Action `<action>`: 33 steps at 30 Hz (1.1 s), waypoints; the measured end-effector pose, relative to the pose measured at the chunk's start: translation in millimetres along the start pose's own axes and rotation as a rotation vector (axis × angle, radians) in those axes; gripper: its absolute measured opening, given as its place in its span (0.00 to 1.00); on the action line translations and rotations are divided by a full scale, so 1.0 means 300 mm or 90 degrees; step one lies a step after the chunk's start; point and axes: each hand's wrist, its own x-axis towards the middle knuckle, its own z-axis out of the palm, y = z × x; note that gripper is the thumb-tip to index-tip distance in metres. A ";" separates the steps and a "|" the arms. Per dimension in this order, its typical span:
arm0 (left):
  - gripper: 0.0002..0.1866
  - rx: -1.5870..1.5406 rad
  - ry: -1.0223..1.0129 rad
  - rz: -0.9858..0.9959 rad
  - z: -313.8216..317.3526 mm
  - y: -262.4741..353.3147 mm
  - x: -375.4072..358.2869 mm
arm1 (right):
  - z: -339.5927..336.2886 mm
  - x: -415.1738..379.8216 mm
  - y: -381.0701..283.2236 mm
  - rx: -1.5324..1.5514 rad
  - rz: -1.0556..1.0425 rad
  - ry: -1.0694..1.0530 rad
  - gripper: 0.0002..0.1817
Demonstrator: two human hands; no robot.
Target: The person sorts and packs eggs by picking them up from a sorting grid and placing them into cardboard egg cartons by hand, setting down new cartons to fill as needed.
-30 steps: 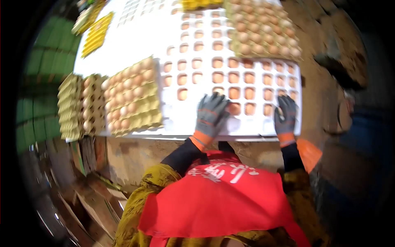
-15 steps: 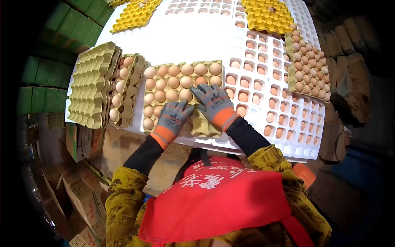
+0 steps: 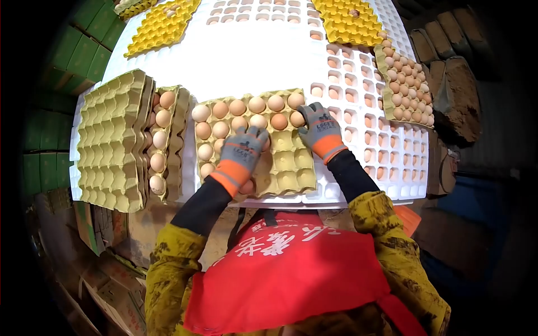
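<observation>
A pulp egg tray [image 3: 288, 163] lies before me, its far rows filled with brown eggs [image 3: 256, 105] and several near-right cups bare. My left hand [image 3: 245, 152], in a grey and orange glove, bends its fingers down over the middle of the tray, closed around an egg [image 3: 265, 144] that is partly hidden. Another egg shows beside its wrist. At the tray's right edge my right hand [image 3: 321, 132], gloved alike, has its thumb and fingers closed about an egg [image 3: 297, 119] in the second row.
Stacked pulp trays [image 3: 112, 143] stand at left, next to a tilted tray with eggs [image 3: 159, 140]. White moulded trays [image 3: 386, 190] with eggs in their cups cover the right side. A full egg tray [image 3: 408, 87] and yellow trays [image 3: 350, 22] lie farther back. Green boxes [image 3: 53, 131] are stacked at far left.
My right hand has moved from the tray's middle to its right edge. My left hand has shifted slightly right and stays over the eggs. The view has shifted a little.
</observation>
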 end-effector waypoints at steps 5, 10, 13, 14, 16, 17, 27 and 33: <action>0.21 -0.434 -0.044 -0.144 -0.036 -0.096 0.029 | -0.070 -0.021 0.074 0.857 0.240 -0.016 0.29; 0.31 -1.188 0.044 -0.219 -0.122 -0.139 0.019 | -0.109 0.090 0.128 0.715 0.127 -0.054 0.29; 0.30 -0.601 0.010 -0.132 -0.098 -0.132 0.141 | -0.076 0.173 0.058 -0.018 -0.050 0.017 0.26; 0.31 -0.300 0.066 0.033 -0.042 -0.108 0.168 | -0.047 0.199 0.049 -0.115 -0.052 -0.033 0.24; 0.26 0.018 -0.094 -0.060 -0.087 0.053 0.220 | -0.045 0.194 0.029 -0.034 -0.002 -0.032 0.23; 0.25 0.042 -0.085 -0.057 -0.013 0.039 0.240 | -0.074 0.154 0.034 0.081 0.018 0.010 0.23; 0.22 -0.236 0.040 -0.066 -0.002 0.162 0.139 | -0.211 -0.809 0.418 0.438 0.220 0.192 0.25; 0.24 -0.367 -0.073 0.052 0.237 0.826 0.096 | -0.317 -1.061 0.691 0.296 0.337 0.195 0.23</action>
